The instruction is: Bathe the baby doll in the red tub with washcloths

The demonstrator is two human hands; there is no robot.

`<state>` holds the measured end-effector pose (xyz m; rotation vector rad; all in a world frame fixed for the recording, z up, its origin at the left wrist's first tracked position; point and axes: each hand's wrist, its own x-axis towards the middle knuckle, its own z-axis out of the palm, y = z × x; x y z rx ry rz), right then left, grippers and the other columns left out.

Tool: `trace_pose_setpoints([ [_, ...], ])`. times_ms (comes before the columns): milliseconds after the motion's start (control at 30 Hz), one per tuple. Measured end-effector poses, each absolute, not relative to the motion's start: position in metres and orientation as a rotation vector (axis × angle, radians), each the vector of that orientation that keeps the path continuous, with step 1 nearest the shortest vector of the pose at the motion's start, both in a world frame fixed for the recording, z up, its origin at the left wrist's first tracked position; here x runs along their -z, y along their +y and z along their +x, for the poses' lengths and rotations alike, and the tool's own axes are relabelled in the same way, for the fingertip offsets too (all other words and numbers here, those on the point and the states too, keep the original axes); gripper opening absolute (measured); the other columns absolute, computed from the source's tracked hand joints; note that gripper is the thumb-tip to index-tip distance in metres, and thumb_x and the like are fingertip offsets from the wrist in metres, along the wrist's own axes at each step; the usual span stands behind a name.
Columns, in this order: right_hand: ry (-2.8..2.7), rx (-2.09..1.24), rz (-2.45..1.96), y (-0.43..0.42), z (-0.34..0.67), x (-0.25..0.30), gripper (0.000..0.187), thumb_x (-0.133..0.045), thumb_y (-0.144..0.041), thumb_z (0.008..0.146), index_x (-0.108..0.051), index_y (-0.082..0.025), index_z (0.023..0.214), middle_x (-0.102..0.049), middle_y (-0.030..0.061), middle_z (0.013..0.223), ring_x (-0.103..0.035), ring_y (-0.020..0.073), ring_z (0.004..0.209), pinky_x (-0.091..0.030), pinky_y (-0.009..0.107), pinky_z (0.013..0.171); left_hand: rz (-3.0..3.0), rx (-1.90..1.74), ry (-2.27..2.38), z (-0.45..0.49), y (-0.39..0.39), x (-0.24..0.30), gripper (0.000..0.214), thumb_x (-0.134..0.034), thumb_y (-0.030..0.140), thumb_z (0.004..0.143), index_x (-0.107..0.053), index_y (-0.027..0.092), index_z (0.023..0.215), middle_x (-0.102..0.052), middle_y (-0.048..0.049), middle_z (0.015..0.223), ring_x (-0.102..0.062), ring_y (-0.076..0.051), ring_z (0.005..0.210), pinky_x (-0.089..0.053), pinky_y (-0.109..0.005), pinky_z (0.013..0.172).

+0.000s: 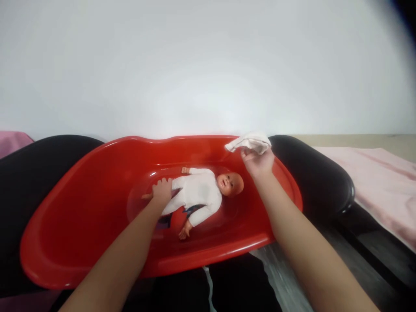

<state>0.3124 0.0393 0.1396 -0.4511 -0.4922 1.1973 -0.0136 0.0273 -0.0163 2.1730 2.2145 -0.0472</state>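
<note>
A baby doll [199,190] with a white cloth body lies on its back in the red baby bathtub [81,208]. The doll's bare head [230,184] points right, and a damp grey patch shows on its chest. My left hand [162,190] is closed around one of the doll's legs, near the foot. Raised over the tub's far right rim, my right hand [259,164] grips a white cloth [250,141] that is bunched and hangs over the fingers. The fingertips of the right hand are partly hidden by the cloth.
The tub rests between two black chairs, one on the left [19,186] and one on the right [315,173]. Pink fabric [380,173] lies at the right, with more pink [14,142] at the far left. A pale wall [201,65] rises behind.
</note>
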Motion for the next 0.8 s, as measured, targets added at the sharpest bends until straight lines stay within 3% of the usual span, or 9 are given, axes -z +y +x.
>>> trace_pose_setpoints([
  [200,-0.551,-1.224,-0.584,0.040,0.298,-0.135,0.011,-0.050,-0.029,0.080,-0.055,-0.021,0.084,-0.064,-0.0006,0.076,-0.062,0.0137,0.070,-0.053,0.025,0.059,2.171,-0.003,2.182,-0.010,0.029,0.014,0.047,-0.043,0.049,0.087,-0.051,0.015,0.120,-0.055,-0.0202,0.118,-0.053,-0.038,0.106,-0.045,-0.053,0.083],
  [300,-0.595,-1.236,-0.697,0.042,0.285,-0.132,0.013,-0.054,-0.031,0.078,-0.056,-0.021,0.085,-0.062,-0.0019,0.073,-0.060,0.0122,0.065,-0.051,0.023,0.057,2.187,-0.102,2.133,-0.002,0.030,0.005,0.045,-0.047,0.039,0.085,-0.050,0.017,0.125,-0.054,-0.0194,0.123,-0.051,-0.039,0.112,-0.045,-0.055,0.086],
  [467,-0.916,-1.132,-0.962,0.045,0.262,-0.126,0.016,-0.052,-0.033,0.079,-0.058,-0.020,0.086,-0.065,0.0000,0.077,-0.061,0.0136,0.070,-0.051,0.024,0.061,2.111,-0.530,1.935,0.013,0.040,-0.002,0.045,-0.042,0.017,0.082,-0.052,0.018,0.126,-0.056,-0.0133,0.127,-0.053,-0.028,0.118,-0.042,-0.040,0.098],
  [667,-1.736,-0.650,-1.442,0.037,0.247,-0.111,0.031,-0.049,-0.048,0.086,-0.060,-0.021,0.075,-0.063,0.0003,0.070,-0.057,0.0144,0.064,-0.043,0.025,0.060,2.027,-0.680,1.742,0.018,0.055,0.014,0.042,-0.048,0.031,0.086,-0.055,0.020,0.126,-0.059,-0.0103,0.126,-0.055,-0.025,0.115,-0.041,-0.036,0.098],
  [800,-1.989,-0.448,-1.496,0.037,0.243,-0.103,0.023,-0.051,-0.038,0.087,-0.061,-0.021,0.076,-0.064,0.0011,0.071,-0.055,0.0144,0.063,-0.039,0.026,0.062,1.907,-0.665,1.814,0.022,0.071,0.018,0.039,-0.048,0.037,0.087,-0.058,0.019,0.120,-0.061,-0.0110,0.122,-0.057,-0.025,0.107,-0.044,-0.034,0.089],
])
